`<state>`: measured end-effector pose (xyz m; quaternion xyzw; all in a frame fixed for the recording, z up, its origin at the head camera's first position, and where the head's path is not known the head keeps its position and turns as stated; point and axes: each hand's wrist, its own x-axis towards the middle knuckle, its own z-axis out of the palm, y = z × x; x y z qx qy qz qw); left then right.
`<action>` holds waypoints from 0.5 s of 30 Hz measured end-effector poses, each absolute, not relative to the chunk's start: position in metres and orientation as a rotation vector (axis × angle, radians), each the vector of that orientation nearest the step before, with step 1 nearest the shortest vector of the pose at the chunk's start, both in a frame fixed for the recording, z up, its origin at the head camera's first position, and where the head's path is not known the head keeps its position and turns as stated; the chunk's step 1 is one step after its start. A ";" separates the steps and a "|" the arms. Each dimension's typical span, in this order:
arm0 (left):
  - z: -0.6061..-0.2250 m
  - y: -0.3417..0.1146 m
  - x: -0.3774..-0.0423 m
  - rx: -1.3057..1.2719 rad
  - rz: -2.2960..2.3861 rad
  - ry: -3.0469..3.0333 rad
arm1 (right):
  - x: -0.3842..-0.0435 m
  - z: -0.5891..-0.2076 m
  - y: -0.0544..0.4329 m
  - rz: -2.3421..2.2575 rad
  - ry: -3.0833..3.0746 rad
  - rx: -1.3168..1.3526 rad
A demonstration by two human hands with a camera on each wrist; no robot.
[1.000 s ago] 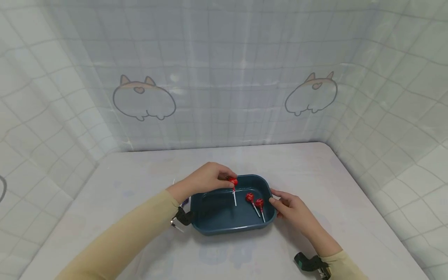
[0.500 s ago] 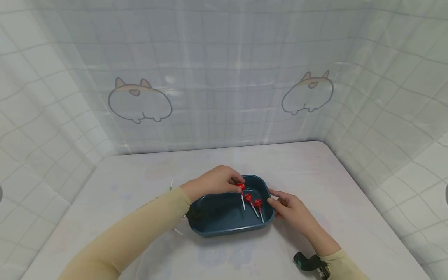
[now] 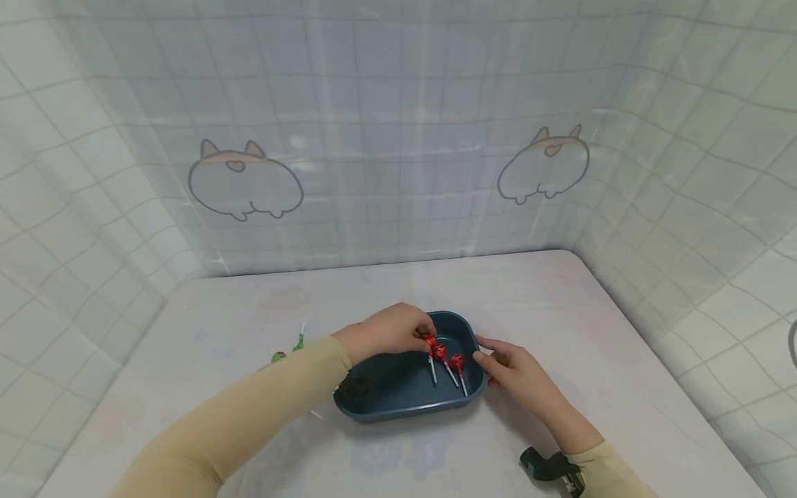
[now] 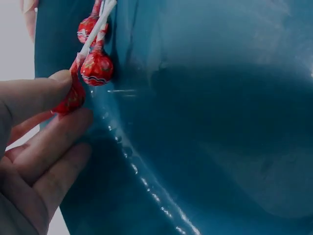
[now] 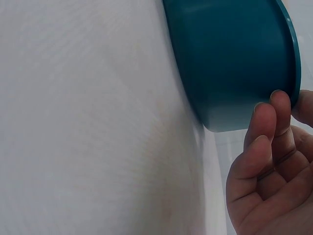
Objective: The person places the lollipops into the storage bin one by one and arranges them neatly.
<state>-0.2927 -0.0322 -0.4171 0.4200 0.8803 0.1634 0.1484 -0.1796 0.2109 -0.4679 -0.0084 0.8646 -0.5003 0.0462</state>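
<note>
My left hand (image 3: 395,332) is over the far side of a dark blue tray (image 3: 405,409). Between thumb and fingers it pinches a red-wrapped lollipop (image 4: 72,98), whose white stick points toward me in the head view. Two more red lollipops, one in the middle (image 3: 440,351) and one to the right (image 3: 457,362), lie side by side inside the tray, sticks toward the near side. The pinched one is right beside the middle one. At the tray's right end my right hand (image 3: 515,370) grips the rim, its thumb on the edge and fingertips (image 5: 261,117) against the outer wall.
Left of the tray on the pale table (image 3: 529,290), a green lollipop (image 3: 299,344) and another green-wrapped one (image 3: 278,357) are partly hidden by my left sleeve. A white stick (image 3: 316,415) shows below the sleeve. Tiled-pattern sheets enclose the table's back and sides.
My left hand has moved right and lower with the red lollipop, up to the two in the tray. Green lollipops have come into view past the left sleeve. The right hand keeps its grip.
</note>
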 end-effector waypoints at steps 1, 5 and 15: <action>-0.418 -0.032 -0.292 1.212 0.442 2.546 | -0.180 -0.468 0.211 -1.531 2.636 -0.022; -0.422 -0.030 -0.291 1.205 0.337 2.598 | -0.180 -0.468 0.210 -1.530 2.630 -0.014; -0.432 -0.023 -0.287 1.181 0.236 2.648 | -0.180 -0.468 0.211 -1.528 2.626 -0.015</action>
